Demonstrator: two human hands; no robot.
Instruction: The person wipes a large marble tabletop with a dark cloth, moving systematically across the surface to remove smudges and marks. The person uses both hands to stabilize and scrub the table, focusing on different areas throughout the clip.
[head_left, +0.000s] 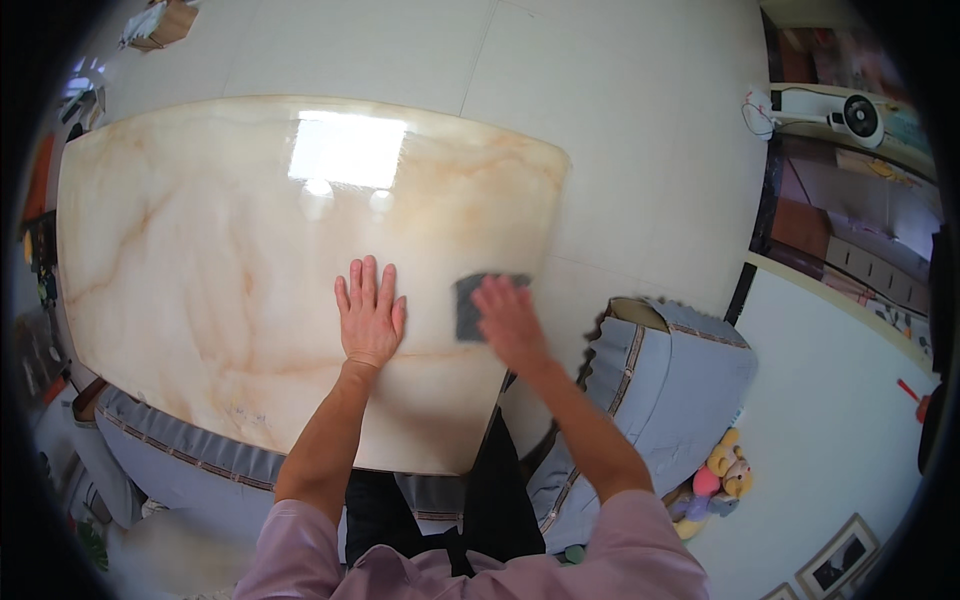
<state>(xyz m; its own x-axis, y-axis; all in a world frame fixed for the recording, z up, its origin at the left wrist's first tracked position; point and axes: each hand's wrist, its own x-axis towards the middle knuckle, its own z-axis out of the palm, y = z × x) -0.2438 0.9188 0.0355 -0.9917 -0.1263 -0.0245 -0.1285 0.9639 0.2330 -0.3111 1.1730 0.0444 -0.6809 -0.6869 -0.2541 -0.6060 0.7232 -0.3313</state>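
A glossy marble-look tabletop (247, 285), cream with orange veins, spreads out before me. My left hand (370, 311) lies palm down on it with the fingers a little apart and holds nothing. To its right, near the table's right edge, a dark grey cloth (470, 311) lies on the top. My right hand (510, 319) rests over the cloth's right part, slightly blurred. Its palm side is hidden, so whether its fingers grip the cloth does not show. Light from a window reflects on the far part of the tabletop.
A sofa with a grey-blue cover (637, 367) stands close at the right, and another covered seat (187, 457) runs along the near left side. Stuffed toys (724, 480) sit beyond the right sofa. A cardboard box (169, 24) and a white fan (862, 120) stand farther off.
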